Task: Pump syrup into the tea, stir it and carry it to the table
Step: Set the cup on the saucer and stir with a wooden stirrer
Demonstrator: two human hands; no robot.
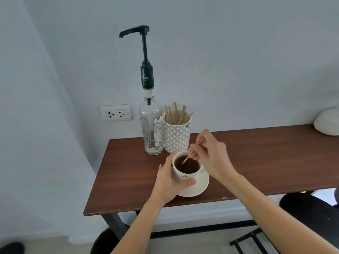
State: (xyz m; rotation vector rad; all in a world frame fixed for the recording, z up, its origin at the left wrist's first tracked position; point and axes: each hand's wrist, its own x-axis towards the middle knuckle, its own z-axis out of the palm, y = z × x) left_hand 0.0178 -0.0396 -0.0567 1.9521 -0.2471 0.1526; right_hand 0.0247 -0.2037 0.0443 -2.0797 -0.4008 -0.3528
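A white cup [185,174] of dark tea [187,165] stands on a white saucer [200,187] on the brown table [256,165]. My left hand [169,182] wraps around the cup's left side, thumb across its front. My right hand [211,156] pinches a thin wooden stirrer [190,154] whose lower end dips into the tea. Behind the cup stands a clear glass syrup bottle [151,129] with a tall black pump [145,52], spout pointing left.
A patterned holder [177,136] with several wooden stirrers stands right of the bottle, close behind the cup. A wall socket [116,113] is at the back left. A white object [327,123] lies at the table's far right. Dark stools [311,211] stand below.
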